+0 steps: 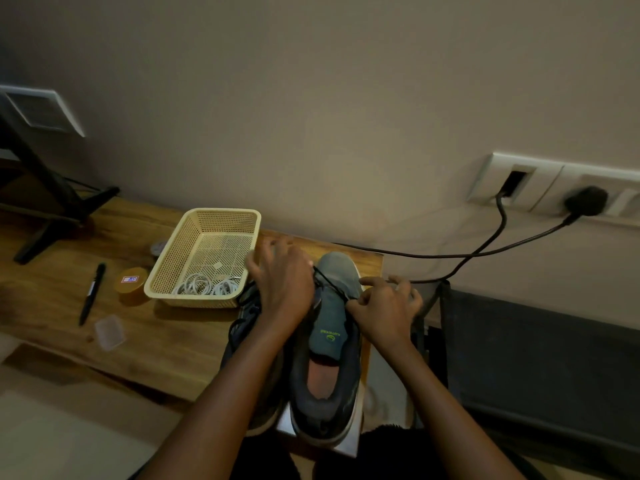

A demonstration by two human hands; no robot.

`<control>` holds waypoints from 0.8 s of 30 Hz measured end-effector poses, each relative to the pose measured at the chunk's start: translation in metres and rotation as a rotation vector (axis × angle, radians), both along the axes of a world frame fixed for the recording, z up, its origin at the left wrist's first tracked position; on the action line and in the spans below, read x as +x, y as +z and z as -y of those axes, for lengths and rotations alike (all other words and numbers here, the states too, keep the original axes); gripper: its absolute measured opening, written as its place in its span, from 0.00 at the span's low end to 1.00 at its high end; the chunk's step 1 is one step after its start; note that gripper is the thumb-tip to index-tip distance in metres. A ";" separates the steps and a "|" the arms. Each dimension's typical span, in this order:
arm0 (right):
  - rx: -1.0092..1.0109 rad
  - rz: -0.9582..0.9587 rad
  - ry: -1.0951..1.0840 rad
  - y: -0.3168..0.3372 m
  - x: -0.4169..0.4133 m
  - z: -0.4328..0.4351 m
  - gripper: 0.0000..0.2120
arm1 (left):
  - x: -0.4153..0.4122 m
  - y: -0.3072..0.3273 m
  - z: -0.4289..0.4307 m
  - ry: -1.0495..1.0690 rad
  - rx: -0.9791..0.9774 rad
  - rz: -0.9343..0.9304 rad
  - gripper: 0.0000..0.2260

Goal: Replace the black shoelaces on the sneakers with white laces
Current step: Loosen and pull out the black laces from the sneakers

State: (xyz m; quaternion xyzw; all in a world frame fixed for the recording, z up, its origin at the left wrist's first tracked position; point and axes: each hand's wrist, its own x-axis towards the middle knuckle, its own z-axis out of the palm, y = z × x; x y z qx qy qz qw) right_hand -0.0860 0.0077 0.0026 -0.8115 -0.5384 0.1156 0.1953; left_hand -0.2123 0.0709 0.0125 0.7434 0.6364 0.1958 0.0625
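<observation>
grey sneaker (329, 407) sits at the table (138, 327) edge, heel nearest. right hand (384, 308) pinches its black lace (329, 285); left hand (284, 284) spreads beside it, grip unclear. white laces (206, 285) lie in the basket (221, 212).

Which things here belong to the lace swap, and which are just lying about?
Job: front sneaker, second sneaker, black lace, white laces, basket, right hand pinching the black lace.
Lying about: pen, round wooden box, clear plastic case, plugged-in cables.
</observation>
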 end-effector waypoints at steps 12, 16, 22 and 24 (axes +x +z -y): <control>0.038 -0.024 0.029 0.005 -0.005 0.001 0.13 | 0.017 -0.005 0.015 -0.294 -0.141 -0.211 0.07; 0.024 -0.014 0.025 0.003 -0.004 0.001 0.12 | 0.017 -0.005 0.012 -0.249 -0.138 -0.159 0.05; 0.009 0.030 0.010 -0.001 -0.002 0.000 0.11 | 0.015 -0.007 0.008 -0.161 -0.120 -0.036 0.05; 0.003 0.040 0.012 -0.004 -0.001 0.000 0.11 | 0.011 -0.004 0.003 -0.086 -0.096 0.030 0.05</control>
